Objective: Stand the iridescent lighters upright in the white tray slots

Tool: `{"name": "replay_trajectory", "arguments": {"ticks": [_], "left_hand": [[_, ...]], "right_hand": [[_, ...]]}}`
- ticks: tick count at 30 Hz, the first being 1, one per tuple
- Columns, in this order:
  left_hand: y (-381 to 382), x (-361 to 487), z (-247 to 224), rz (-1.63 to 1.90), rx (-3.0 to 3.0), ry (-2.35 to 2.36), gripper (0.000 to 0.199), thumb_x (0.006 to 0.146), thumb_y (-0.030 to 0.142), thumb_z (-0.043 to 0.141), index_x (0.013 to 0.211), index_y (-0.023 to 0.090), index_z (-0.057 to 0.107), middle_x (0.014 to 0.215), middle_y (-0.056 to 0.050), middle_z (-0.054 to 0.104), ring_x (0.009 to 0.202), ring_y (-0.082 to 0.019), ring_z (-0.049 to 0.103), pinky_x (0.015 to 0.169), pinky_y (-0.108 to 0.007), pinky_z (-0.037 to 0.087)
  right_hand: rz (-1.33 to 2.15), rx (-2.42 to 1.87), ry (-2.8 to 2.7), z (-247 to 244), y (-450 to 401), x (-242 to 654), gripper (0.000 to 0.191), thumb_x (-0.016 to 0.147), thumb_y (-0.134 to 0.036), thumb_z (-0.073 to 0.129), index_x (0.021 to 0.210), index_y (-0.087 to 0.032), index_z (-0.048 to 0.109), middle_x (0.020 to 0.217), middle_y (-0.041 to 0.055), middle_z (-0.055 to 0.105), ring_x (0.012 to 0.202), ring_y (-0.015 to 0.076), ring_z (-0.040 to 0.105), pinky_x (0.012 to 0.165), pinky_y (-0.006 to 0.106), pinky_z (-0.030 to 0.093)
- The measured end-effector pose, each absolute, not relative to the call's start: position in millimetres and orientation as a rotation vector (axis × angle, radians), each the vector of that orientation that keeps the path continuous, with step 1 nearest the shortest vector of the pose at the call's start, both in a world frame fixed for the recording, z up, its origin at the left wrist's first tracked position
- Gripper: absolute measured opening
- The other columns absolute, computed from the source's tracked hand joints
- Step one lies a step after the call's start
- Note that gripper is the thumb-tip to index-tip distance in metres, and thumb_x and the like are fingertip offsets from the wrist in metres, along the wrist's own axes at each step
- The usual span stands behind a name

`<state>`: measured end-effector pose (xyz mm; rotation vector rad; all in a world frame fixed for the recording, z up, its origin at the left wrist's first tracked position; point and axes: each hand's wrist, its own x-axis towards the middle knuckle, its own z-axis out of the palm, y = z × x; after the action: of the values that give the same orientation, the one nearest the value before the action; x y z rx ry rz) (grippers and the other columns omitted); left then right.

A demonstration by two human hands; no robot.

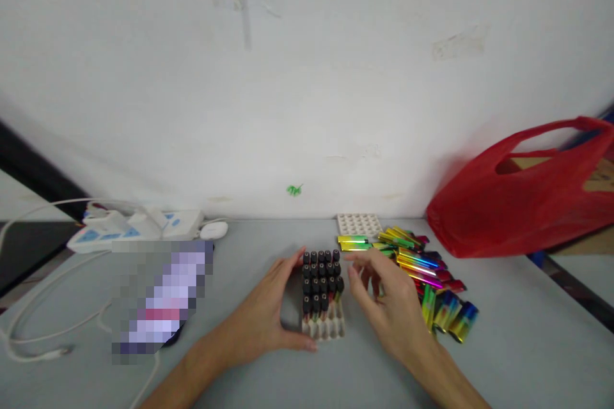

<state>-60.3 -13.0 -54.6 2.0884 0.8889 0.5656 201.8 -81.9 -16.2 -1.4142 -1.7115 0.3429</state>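
Cable (36, 355) is looping on the counter (240, 383) at far left; I'm judging it could be snagging my left forearm if that swings wide. Left hand (259, 319) is spanning the tray's left side, grip wide, thumb by the near corner; a nudge could be shifting the tray (323, 331), as it's looking light. Black pieces (314, 285) are standing tight together, so a brushing fingertip could be toppling neighbours, mostly along the right edge, where one is leaning. Right hand (393, 300) is hovering just beside that edge, thumb and forefinger slightly apart; I can't tell if its grip is holding anything. Its wrist is passing close to the shiny pieces (422, 268); a careless sweep could be scattering that loose heap.

Containers: power strip (185, 225) is taking white plugs. Tray is sitting between both hands, carrying black pieces in the far rows, nearer cells showing pale hollows. Second tray (359, 225) is lying by the wall, showing hollows. Bag (527, 211) is slumping at right; something brown is showing there, inside or behind, can't tell.
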Motion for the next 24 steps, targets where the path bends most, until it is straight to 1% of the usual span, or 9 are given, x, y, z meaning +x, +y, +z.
{"name": "replay_trajectory", "arguments": {"ticks": [2,4,6,8,11,14,17,20,24], "left_hand": [[-13.2,-60.3,-54.5,0.559,2.091,0.886,0.146,0.064,0.058,0.106,0.178,0.034,0.018,0.177,-0.018,0.037,0.162,-0.048,0.036,0.136,-0.066,0.026],[-13.2,-60.6,-54.5,0.557,2.092,0.889,0.146,0.064,0.058,0.106,0.178,0.034,0.018,0.177,-0.018,0.036,0.163,-0.048,0.036,0.136,-0.066,0.026],[-13.0,-61.0,-54.8,0.555,2.092,0.897,0.147,0.064,0.059,0.106,0.178,0.033,0.018,0.178,-0.019,0.035,0.163,-0.048,0.035,0.136,-0.066,0.027],[-12.8,-61.4,-55.5,0.547,2.097,0.902,0.145,0.064,0.060,0.105,0.178,0.033,0.018,0.178,-0.019,0.036,0.163,-0.048,0.036,0.136,-0.066,0.027],[-12.7,-61.9,-57.0,0.547,2.106,0.907,0.146,0.064,0.059,0.106,0.178,0.032,0.019,0.178,-0.020,0.035,0.163,-0.048,0.035,0.136,-0.068,0.026],[-13.0,-61.9,-57.7,0.551,2.106,0.913,0.146,0.063,0.057,0.106,0.178,0.033,0.019,0.179,-0.019,0.033,0.164,-0.049,0.034,0.136,-0.070,0.025],[-13.2,-61.6,-56.2,0.542,2.107,0.916,0.144,0.065,0.056,0.106,0.178,0.033,0.020,0.179,-0.019,0.033,0.164,-0.049,0.033,0.136,-0.070,0.023],[-13.1,-61.4,-54.4,0.538,2.100,0.900,0.145,0.065,0.057,0.106,0.178,0.032,0.019,0.177,-0.019,0.036,0.163,-0.048,0.036,0.136,-0.069,0.025],[-13.2,-61.2,-53.5,0.545,2.095,0.905,0.145,0.064,0.057,0.106,0.178,0.032,0.020,0.177,-0.019,0.036,0.163,-0.048,0.036,0.137,-0.067,0.025]], "right_hand": [[0.127,-1.568,-1.690,-23.9,-74.8,206.4,0.018,0.107,-0.023,0.058,0.121,-0.023,0.069,0.107,0.0102,0.070,0.092,0.0276,0.068,0.084,0.043,0.056],[-0.045,-1.664,-1.733,-32.3,-68.1,212.2,0.022,0.104,-0.020,0.059,0.122,-0.020,0.070,0.124,0.0174,0.064,0.112,0.0355,0.064,0.097,0.053,0.056],[-0.145,-1.725,-1.784,-38.7,-63.7,216.8,0.023,0.101,-0.017,0.061,0.121,-0.020,0.071,0.132,0.0204,0.059,0.120,0.0393,0.060,0.103,0.059,0.055],[-0.192,-1.776,-1.835,-41.2,-61.9,218.4,0.023,0.099,-0.014,0.063,0.120,-0.020,0.073,0.132,0.0208,0.058,0.122,0.0409,0.057,0.104,0.061,0.055],[-0.200,-1.848,-1.896,-39.3,-62.3,215.5,0.030,0.098,-0.010,0.065,0.124,-0.019,0.073,0.130,0.0210,0.058,0.122,0.0416,0.055,0.103,0.060,0.054],[-0.193,-1.910,-1.935,-37.3,-62.5,212.2,0.038,0.097,-0.007,0.063,0.132,-0.019,0.072,0.130,0.0207,0.059,0.119,0.0403,0.055,0.102,0.057,0.054],[-0.214,-1.935,-1.983,-40.3,-60.8,213.5,0.044,0.097,-0.004,0.061,0.136,-0.021,0.071,0.130,0.0202,0.059,0.117,0.0394,0.056,0.100,0.054,0.053],[-0.262,-1.958,-1.996,-46.7,-58.5,217.8,0.043,0.098,-0.005,0.062,0.136,-0.022,0.071,0.132,0.0208,0.058,0.116,0.0397,0.055,0.097,0.053,0.051],[-0.260,-1.928,-2.028,-53.8,-57.7,222.5,0.038,0.097,-0.004,0.064,0.129,-0.023,0.072,0.131,0.0194,0.056,0.115,0.0378,0.053,0.096,0.050,0.049]]}}
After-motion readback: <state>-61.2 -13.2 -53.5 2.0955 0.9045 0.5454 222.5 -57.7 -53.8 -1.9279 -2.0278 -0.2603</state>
